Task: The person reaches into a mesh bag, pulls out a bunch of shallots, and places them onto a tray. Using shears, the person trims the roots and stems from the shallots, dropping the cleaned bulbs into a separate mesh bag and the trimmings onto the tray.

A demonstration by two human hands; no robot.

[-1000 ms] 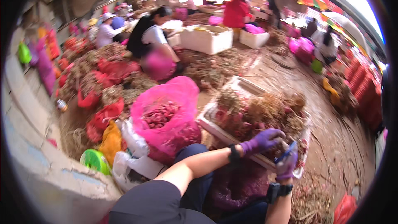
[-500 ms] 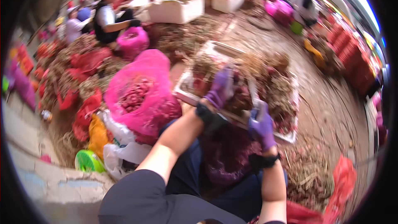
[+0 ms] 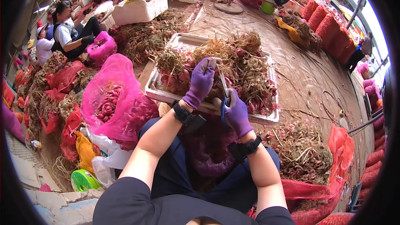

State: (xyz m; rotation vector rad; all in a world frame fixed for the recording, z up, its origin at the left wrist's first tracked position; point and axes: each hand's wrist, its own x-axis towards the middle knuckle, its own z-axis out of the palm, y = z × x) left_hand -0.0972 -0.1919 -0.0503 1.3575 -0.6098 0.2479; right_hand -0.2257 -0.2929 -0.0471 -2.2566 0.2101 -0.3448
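My left hand (image 3: 201,81), in a purple glove, is closed above the near part of a white foam tray (image 3: 160,94). Its fingertips pinch together beside the scissor tips; what they hold is too small to make out. Scissors (image 3: 224,84) with blue handles are gripped in my right hand (image 3: 236,113), also purple-gloved. Their blades point up and away toward the left fingertips. Heaped in the tray under both hands are reddish shallots with dry, straw-coloured stalks (image 3: 246,64). Between my knees lies a dark purple mesh bag (image 3: 210,164), partly in shadow.
A pink mesh bag of trimmed shallots (image 3: 109,105) stands left of the tray. Stalk trimmings (image 3: 302,154) and red netting (image 3: 339,146) lie at right. A green round container (image 3: 83,180) sits at lower left. Co-workers (image 3: 68,33) sit at far left; filled red sacks (image 3: 329,27) line the far right.
The view has swung, so the scene sits further left, and it is sharper. My hands have come closer together, bringing the scissor blades up to the left fingertips.
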